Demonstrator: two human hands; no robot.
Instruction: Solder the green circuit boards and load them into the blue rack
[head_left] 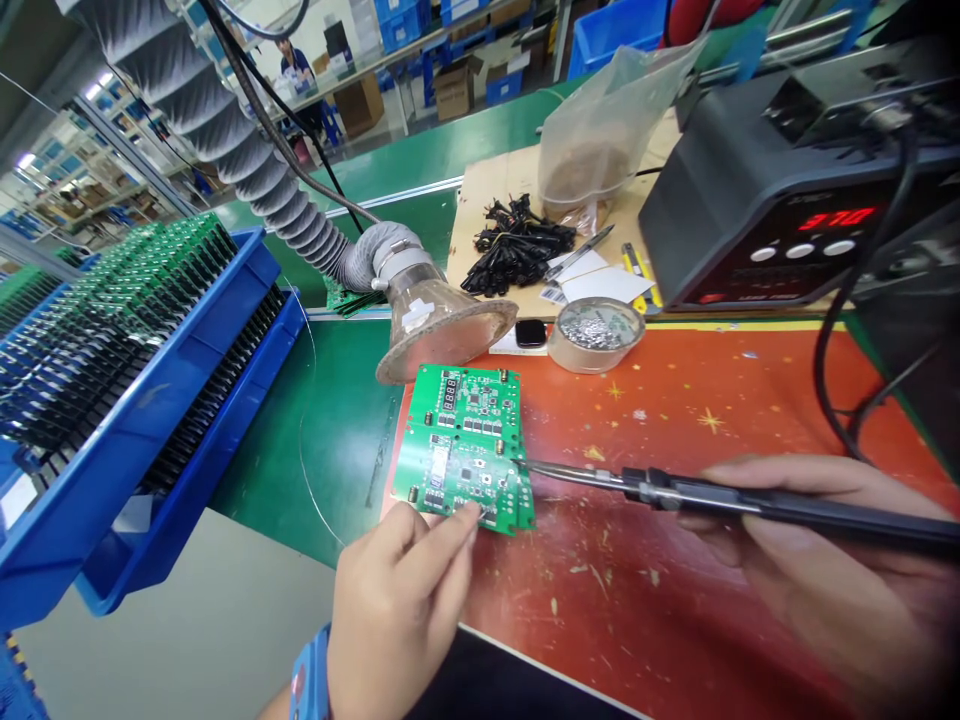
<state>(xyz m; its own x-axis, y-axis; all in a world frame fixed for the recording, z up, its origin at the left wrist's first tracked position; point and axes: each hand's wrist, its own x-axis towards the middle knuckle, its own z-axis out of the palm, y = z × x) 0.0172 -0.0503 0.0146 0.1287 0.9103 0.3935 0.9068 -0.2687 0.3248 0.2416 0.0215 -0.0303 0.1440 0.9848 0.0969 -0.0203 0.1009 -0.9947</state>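
Observation:
Two joined green circuit boards [457, 455], with small parts and a digit display, lie on the red mat, with more board edge showing beneath at the right. My left hand [409, 590] is closed at the near edge, fingertips pressed on the board; the thumb's underside is hidden. A thin silvery wire [302, 440] curves down to this hand. My right hand [817, 560] is wrapped round the black handle of a soldering iron [637, 485]. The iron's tip meets the board's right edge; whether it touches cannot be made out.
A fume extractor hood [442, 330] hangs just behind the boards. Blue trays [247, 290] of upright boards stand left. Behind the mat [675, 400] are a round tin [596, 335], black cable parts [517, 245], a cutter [641, 275], a plastic bag [592, 150] and a soldering station [787, 200].

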